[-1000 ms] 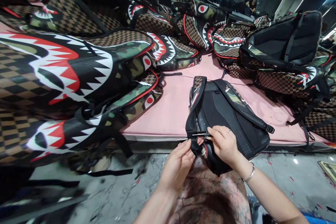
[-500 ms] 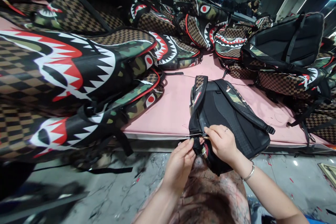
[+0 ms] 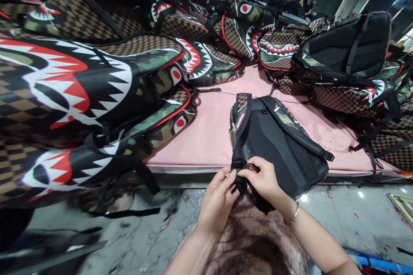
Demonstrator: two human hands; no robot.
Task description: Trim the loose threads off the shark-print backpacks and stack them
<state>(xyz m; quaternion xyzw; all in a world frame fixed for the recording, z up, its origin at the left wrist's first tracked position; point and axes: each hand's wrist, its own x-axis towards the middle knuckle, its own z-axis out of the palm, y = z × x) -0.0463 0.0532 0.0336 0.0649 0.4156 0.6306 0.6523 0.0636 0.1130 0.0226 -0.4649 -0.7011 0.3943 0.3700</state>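
Observation:
A black-backed backpack (image 3: pixel 274 137) with checkered and camouflage trim lies back panel up at the front edge of the pink-topped table, its bottom overhanging the edge. At its near left corner, my left hand (image 3: pixel 219 197) is closed, thumb and fingers pinching a black strap (image 3: pixel 238 166). Right beside it, my right hand (image 3: pixel 263 180) is pinched on the same strap, fingertips almost touching the left ones. The fingers partly cover the strap end, and any buckle there is too small to make out.
Shark-mouth backpacks (image 3: pixel 80 81) are stacked high on the left, with dangling straps (image 3: pixel 146 176). More backpacks (image 3: pixel 345 51) are piled on the right and at the back. The pink table top (image 3: pixel 206 116) shows between the piles. A person (image 3: pixel 305 6) is far behind.
Both hands have drawn closer together at the strap. My right hand has shifted slightly left and down, and the thin shiny edge seen between the hands no longer shows. The view has shifted slightly.

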